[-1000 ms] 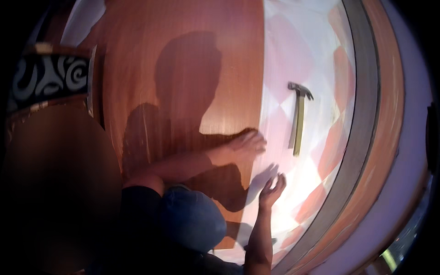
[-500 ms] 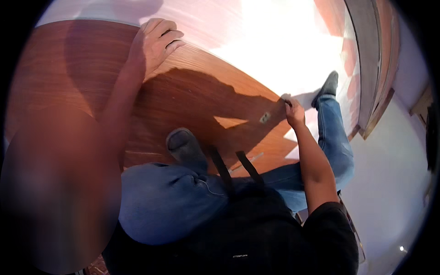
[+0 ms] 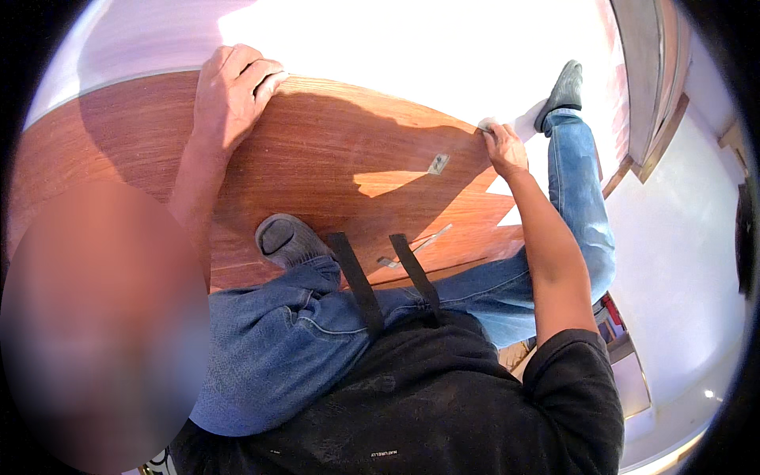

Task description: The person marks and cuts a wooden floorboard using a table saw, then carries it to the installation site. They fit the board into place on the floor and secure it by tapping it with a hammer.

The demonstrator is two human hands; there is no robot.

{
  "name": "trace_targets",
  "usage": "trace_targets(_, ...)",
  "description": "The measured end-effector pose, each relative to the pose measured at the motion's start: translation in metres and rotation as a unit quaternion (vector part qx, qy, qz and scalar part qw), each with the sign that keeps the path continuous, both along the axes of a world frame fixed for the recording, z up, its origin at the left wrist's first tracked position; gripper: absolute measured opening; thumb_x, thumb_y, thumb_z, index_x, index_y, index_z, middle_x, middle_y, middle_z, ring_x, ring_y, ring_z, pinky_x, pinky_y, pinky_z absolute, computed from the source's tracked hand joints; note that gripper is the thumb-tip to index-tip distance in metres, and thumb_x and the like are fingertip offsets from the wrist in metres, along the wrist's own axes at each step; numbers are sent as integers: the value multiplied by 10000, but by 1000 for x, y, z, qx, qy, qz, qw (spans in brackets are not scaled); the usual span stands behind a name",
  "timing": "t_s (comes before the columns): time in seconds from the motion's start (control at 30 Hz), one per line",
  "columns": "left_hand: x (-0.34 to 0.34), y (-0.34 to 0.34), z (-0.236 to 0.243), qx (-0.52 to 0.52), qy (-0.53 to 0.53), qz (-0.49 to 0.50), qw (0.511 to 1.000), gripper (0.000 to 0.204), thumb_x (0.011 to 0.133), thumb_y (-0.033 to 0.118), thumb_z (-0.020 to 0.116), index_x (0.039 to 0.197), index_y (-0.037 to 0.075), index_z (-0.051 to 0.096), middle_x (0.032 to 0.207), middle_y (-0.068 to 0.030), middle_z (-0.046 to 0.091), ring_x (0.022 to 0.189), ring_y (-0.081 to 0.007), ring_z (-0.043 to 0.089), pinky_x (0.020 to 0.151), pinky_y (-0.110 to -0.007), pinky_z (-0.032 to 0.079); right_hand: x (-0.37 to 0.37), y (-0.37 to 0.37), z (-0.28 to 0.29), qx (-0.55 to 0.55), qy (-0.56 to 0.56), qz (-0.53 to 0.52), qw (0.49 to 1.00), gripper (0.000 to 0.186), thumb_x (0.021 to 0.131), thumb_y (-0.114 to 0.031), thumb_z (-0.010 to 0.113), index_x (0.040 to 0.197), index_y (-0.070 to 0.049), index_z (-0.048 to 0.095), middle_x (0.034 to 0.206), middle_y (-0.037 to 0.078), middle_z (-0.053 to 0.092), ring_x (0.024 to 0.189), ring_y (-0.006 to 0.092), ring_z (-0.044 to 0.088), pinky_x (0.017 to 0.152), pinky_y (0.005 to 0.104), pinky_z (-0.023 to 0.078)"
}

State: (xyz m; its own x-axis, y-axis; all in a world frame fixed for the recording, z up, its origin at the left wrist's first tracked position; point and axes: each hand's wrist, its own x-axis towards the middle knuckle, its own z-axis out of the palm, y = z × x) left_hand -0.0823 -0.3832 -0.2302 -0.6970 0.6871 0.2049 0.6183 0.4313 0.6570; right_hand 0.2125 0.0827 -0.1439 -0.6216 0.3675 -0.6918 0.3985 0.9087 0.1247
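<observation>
A long reddish-brown wood-grain panel (image 3: 332, 158) lies before me, its far edge running from upper left to the right. My left hand (image 3: 233, 91) hooks over that edge, its fingers bent together around the rim and its thumb hidden. Near the panel's right end, my right hand (image 3: 504, 148) is closed on the same edge; its fingertips are partly hidden. A small metal plate (image 3: 438, 164) sits on the panel's face, left of my right hand. Closer to my lap, a thin pale strip (image 3: 427, 244) lies slantwise on the panel.
My dark-socked foot (image 3: 289, 237) is on the panel, and my other foot (image 3: 564, 91) stretches out past its right end. Glaring sunlight washes out the floor (image 3: 412, 43) beyond. Wooden frame pieces (image 3: 645, 150) stand at the right. A blurred oval covers the lower left.
The view has shifted, so the panel's edge sits lower at the left and higher at the right. Both hands remain on the edge, looking slightly farther apart.
</observation>
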Motion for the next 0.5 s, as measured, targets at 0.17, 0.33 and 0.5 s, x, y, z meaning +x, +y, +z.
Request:
trace_targets(0.17,-7,3,33,-34,-44,-6,998,94,859,124,791,952,118,782,950,-43,685,887,-254,598,807,-421,506,9,13,7,-58,59,25,996,215,1003,-246,616,1137,-89,676,1083,210,687,1025,457,664,899,530,544)
trace_targets(0.33,-3,-12,16,-29,-60,-24,997,142,853,83,767,993,110,773,982,-56,655,971,-275,610,864,-422,526,10,-17,10,15,-25,14,999,358,1019,-296,600,1275,-46,605,1278,241,625,1117,473,636,958,555,527)
trace_targets(0.5,-6,-61,24,-65,53,76,994,257,896,150,771,1151,120,766,1255,-76,691,1197,-293,617,1040,-464,498,-37,-23,7,19,-105,26,994,369,1018,-294,605,1304,-61,621,1268,213,637,1144,472,634,962,531,536)
